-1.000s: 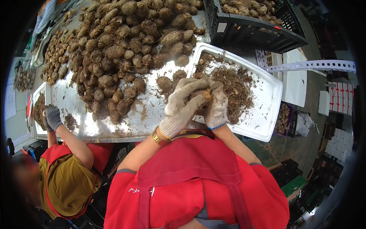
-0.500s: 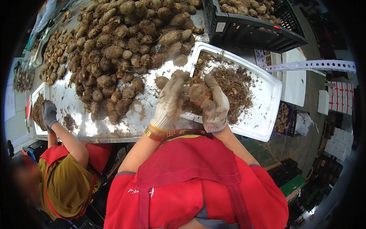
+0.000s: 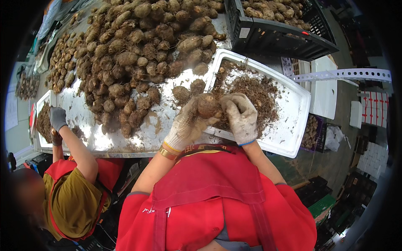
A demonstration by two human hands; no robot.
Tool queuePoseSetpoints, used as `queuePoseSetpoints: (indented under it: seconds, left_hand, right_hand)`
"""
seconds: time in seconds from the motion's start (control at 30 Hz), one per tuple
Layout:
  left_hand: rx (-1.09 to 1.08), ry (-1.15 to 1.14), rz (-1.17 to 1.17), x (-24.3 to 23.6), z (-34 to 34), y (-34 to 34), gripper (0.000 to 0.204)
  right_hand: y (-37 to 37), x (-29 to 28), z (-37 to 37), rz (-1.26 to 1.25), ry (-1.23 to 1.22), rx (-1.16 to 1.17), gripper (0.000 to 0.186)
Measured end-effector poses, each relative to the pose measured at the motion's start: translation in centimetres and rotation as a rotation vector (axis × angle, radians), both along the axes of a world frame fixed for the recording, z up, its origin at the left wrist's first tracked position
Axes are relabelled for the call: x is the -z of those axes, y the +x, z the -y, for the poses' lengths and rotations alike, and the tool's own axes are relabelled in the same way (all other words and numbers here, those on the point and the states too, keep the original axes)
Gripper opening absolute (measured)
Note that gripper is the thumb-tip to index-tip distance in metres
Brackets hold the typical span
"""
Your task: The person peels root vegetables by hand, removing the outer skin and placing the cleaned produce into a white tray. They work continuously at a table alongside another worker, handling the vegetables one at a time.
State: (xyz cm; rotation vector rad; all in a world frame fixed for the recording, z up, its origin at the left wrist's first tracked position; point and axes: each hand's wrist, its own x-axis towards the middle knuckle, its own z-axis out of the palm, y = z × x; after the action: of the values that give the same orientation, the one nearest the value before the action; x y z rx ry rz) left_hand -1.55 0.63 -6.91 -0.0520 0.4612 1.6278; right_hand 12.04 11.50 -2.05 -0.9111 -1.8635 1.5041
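My left hand (image 3: 186, 125), in a soiled white knit glove, is closed around a round brown taro (image 3: 208, 105) above the near left edge of a white foam tray (image 3: 289, 142). Beside the taro's right side is my right hand (image 3: 240, 117), gloved the same way, with fingers curled in and pressed together. What they pinch, if anything, is hidden. Brown fibres and peeled scraps (image 3: 264, 98) lie in the tray. Two loose taros (image 3: 181, 93) rest on the metal table just beyond my left hand.
A big heap of hairy taros (image 3: 125, 62) covers the table's far left. A black crate (image 3: 280, 37) of taros stands at the back right. On the left, a co-worker's grey-gloved hands (image 3: 57, 119) work over another white tray (image 3: 42, 100). A perforated metal strip (image 3: 343, 74) juts out right.
The taro has passed from my right hand into my left and shifted slightly left. My right hand has turned over, its fingers now curled. The co-worker's hand has risen slightly.
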Motion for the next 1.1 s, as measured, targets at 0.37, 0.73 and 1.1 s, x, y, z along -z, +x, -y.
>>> queuePoseSetpoints:
  seconds: [0.37,0.73,1.1]
  left_hand:
    - [-0.083,0.159,0.141,5.8,0.8,1.2,0.048]
    - [-0.029,-0.396,-0.356,-1.8,0.0,1.3,0.051]
    - [-0.005,-0.435,-0.898,-1.9,0.7,0.3,0.045]
  right_hand:
    - [-3.1,-3.2,0.3,0.545,0.531,-0.25,0.064]
    - [-3.8,2.5,-1.9,0.333,-0.283,-0.02,0.039]
    - [-2.2,-1.0,0.0,0.087,0.352,-0.293,0.031]
